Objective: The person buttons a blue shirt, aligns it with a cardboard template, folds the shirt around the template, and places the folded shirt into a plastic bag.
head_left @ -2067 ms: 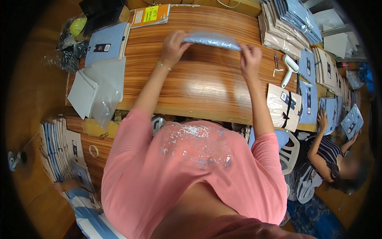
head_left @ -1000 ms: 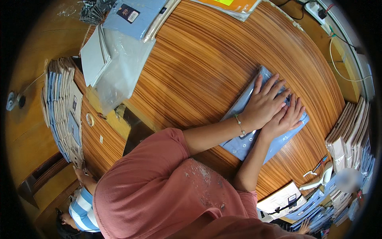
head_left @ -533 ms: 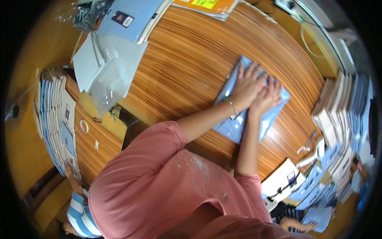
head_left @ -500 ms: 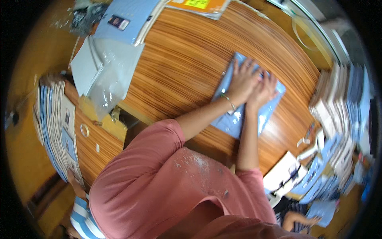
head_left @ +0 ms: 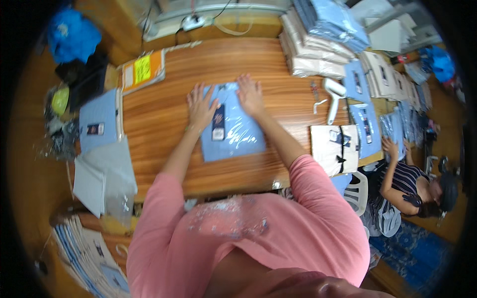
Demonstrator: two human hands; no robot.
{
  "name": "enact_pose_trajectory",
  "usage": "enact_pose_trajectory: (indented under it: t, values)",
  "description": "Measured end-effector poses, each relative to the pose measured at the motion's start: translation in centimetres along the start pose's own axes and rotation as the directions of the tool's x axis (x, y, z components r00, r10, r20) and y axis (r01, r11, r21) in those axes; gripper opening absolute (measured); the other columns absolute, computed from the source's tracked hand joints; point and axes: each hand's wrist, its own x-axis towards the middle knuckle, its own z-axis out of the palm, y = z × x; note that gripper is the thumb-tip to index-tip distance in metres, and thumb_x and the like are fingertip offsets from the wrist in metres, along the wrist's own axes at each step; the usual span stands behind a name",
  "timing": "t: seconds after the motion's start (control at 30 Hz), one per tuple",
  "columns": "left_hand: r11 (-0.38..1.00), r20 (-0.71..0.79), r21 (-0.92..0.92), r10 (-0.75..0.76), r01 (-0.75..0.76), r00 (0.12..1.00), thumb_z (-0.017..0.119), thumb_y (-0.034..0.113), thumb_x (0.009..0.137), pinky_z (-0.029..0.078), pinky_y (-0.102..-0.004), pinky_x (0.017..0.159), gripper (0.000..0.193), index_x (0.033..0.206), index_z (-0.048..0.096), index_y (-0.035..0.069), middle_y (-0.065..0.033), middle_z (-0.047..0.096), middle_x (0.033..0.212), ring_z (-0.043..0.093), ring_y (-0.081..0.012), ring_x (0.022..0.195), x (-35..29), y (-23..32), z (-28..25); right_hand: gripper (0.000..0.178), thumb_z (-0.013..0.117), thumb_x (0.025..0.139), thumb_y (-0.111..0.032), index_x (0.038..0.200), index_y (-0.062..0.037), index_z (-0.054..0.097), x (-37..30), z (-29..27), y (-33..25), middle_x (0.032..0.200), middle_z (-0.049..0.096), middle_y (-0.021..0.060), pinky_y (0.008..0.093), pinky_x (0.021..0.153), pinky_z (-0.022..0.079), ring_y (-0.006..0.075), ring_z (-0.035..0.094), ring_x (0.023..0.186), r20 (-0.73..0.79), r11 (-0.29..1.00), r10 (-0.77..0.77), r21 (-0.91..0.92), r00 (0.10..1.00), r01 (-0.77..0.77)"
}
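Observation:
A folded light blue garment in a clear plastic bag [head_left: 233,134] lies flat on the wooden table in front of me. A dark tag shows through the plastic on its left part. My left hand [head_left: 201,109] rests at the upper left edge of the package, fingers spread, partly on the table. At its upper right corner lies my right hand [head_left: 251,95], fingers stretched out and palm down. Neither hand grasps anything.
Bagged garments [head_left: 318,44] are stacked at the far right. A white handheld tool [head_left: 334,97] lies near a folded cream garment [head_left: 334,149]. Left are an orange packet [head_left: 144,72], a blue garment [head_left: 99,119] and clear bags [head_left: 119,184]. A co-worker [head_left: 407,184] sits at right.
The package now lies straight before me. My hands, earlier close together on top of it, have moved apart to its two upper sides. The whole view has turned.

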Motion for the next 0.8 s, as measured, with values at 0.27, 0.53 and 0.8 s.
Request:
enact_pose_trajectory:
  t: [0.27, 0.53, 0.8]
  values:
    - [0.992, 0.043, 0.122, 0.017, -0.022, 0.999, 0.043, 0.043, 0.090, 0.016, -0.0593, 0.104, 0.052, 0.136, 0.037, 0.021, -0.0146, 0.027, 0.143, 0.020, -0.0352, 0.134, -2.2, 0.0, -0.5, 0.051, 0.033, 0.094, -0.035, 0.136, -0.0056, 0.034, -2.1, -1.6, -1.7, 0.143, 0.030, 0.0139, 0.0510, 0.108, 0.013, 0.0275, 0.023, 0.135, 0.034, 0.991, 0.019, -0.136, 0.999, -0.014]
    - [0.977, 0.368, 0.011, 0.193, -0.211, 0.910, 0.059, 0.038, 0.083, 0.036, -0.0454, 0.094, 0.056, 0.127, 0.046, 0.006, -0.0149, 0.049, 0.122, 0.043, -0.0329, 0.114, -9.7, -0.4, -7.3, 0.044, 0.050, 0.087, -0.039, 0.123, -0.0126, 0.050, -4.9, -9.2, -6.9, 0.114, 0.056, 0.0098, 0.0408, 0.088, 0.039, 0.0241, 0.053, 0.105, 0.593, 0.984, -0.045, -0.114, 0.804, 0.139]
    - [-0.348, 0.505, -0.812, -0.020, 0.468, 0.863, 0.059, 0.041, 0.085, 0.043, -0.0334, 0.089, 0.060, 0.131, 0.041, 0.007, -0.0074, 0.048, 0.128, 0.049, -0.0151, 0.112, -16.0, -5.4, -11.7, 0.047, 0.047, 0.092, -0.039, 0.121, -0.0023, 0.048, -6.4, -10.4, -8.7, 0.105, 0.060, 0.0094, 0.0345, 0.085, 0.048, 0.0193, 0.059, 0.094, 0.641, -0.278, -0.309, 0.646, 0.703, -0.711]
